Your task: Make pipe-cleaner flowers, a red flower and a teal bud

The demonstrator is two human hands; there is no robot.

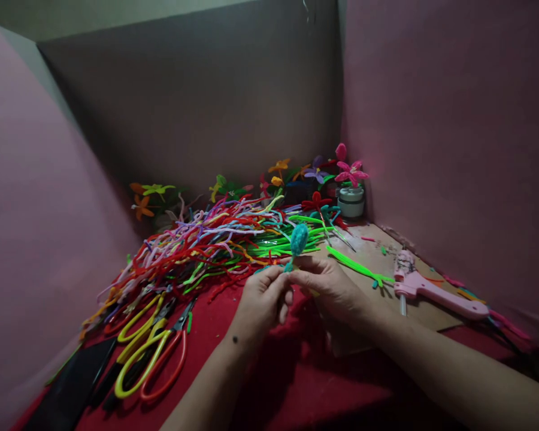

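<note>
A fuzzy teal pipe-cleaner piece [299, 239], shaped like a small coiled loop on a short stem, stands upright between my two hands. My left hand [263, 296] pinches the stem from the left, fingers closed. From the right, my right hand [330, 284] grips the same stem with its fingers curled. Both hands hover over the red cloth [269, 371], just in front of a big heap of coloured pipe cleaners [206, 245].
Scissors with yellow and red handles [148, 353] lie at the left front. A pink glue gun [431, 290] rests on a cardboard sheet [377, 245] at the right, beside a green stem [359, 268]. Finished pipe-cleaner flowers and a small pot [351, 200] stand at the back. Cardboard walls enclose the space.
</note>
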